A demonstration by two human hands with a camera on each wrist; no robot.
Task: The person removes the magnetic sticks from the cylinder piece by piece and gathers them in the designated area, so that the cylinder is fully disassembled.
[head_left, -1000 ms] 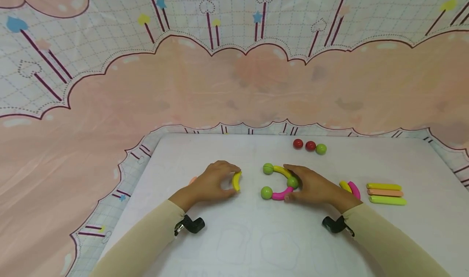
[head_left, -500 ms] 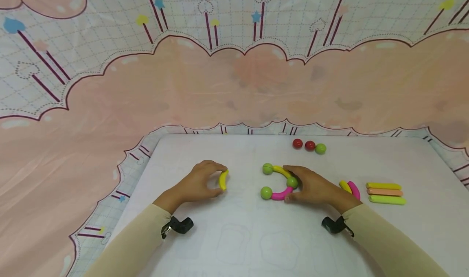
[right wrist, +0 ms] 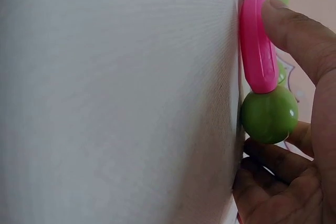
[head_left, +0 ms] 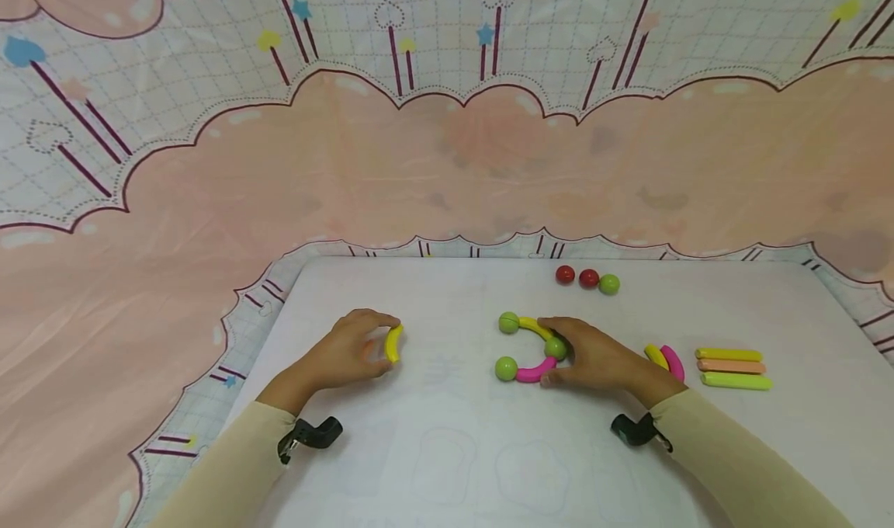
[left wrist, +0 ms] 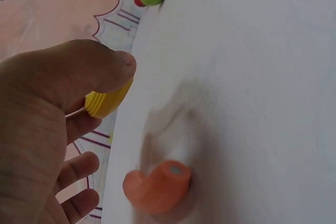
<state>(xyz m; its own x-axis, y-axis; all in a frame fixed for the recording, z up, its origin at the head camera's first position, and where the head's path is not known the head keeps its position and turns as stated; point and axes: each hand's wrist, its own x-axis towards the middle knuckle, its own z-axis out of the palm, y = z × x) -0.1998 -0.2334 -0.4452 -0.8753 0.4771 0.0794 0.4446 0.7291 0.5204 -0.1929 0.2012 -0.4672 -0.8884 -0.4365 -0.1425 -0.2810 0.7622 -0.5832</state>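
Note:
Between thumb and fingertips, my left hand [head_left: 342, 355] pinches a short curved yellow piece [head_left: 393, 344], held over the white table. Below that hand lies a curved orange piece [left wrist: 157, 187], mostly hidden in the head view. My right hand [head_left: 594, 355] grips a chain of toy parts from its right side. The chain joins a yellow arc [head_left: 534, 326], a pink arc [head_left: 535, 371] and green balls at the upper end [head_left: 509, 322], the bend [head_left: 556, 348] and the lower end [head_left: 506, 368]. The thumb presses on the pink arc in the right wrist view.
Two red balls [head_left: 589, 279] and a green ball [head_left: 609, 284] sit at the table's back. Beside my right wrist lie a loose yellow arc [head_left: 655, 355] and a pink arc [head_left: 673, 363]. Straight yellow, peach and lime sticks [head_left: 736, 380] lie side by side at the right.
My left hand has moved left with the yellow piece, away from the chain and over the orange piece. The right hand and the chain have stayed in place.

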